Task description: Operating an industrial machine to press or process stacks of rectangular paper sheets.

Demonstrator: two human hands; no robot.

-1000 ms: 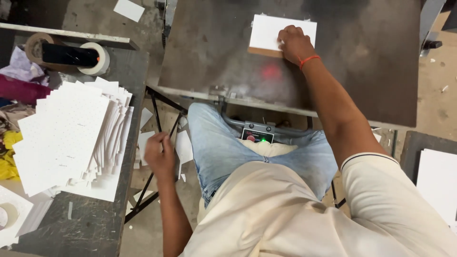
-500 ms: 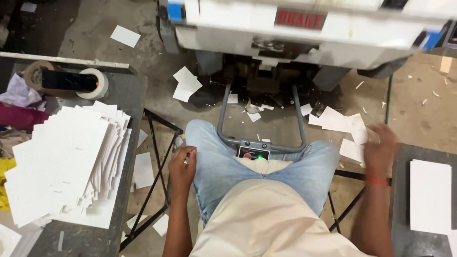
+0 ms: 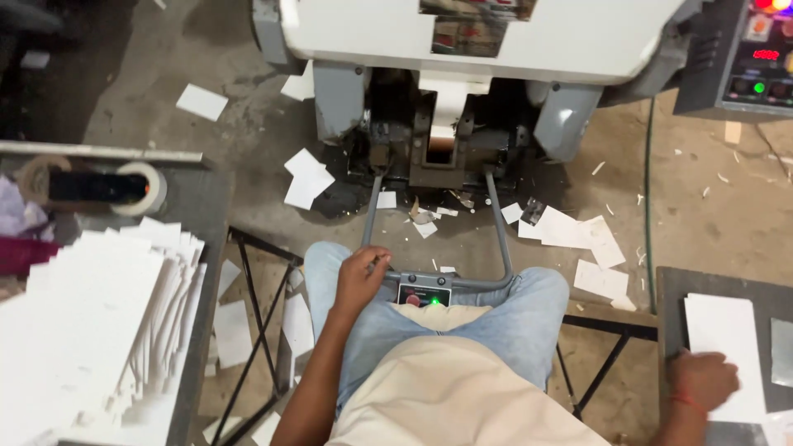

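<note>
I sit facing a white and grey machine (image 3: 462, 49). My left hand (image 3: 360, 279) rests on my left knee, fingers curled around the grey metal bar (image 3: 453, 281) that loops out from the machine over my lap. A small control box with a green light (image 3: 424, 295) sits under that bar. My right hand (image 3: 702, 380) lies flat on a white card sheet (image 3: 727, 339) on a dark table (image 3: 671, 314) at the lower right; a red band circles that wrist.
A fanned stack of white cards (image 3: 91, 322) covers the grey table on the left, with tape rolls (image 3: 139, 188) behind it. Loose white offcuts (image 3: 578, 239) litter the concrete floor. A control panel with lit buttons (image 3: 756, 58) stands at the top right.
The dark press plate I touched is out of view. My right hand came down and right onto the card sheet. My left hand moved from the knee to the grey bar.
</note>
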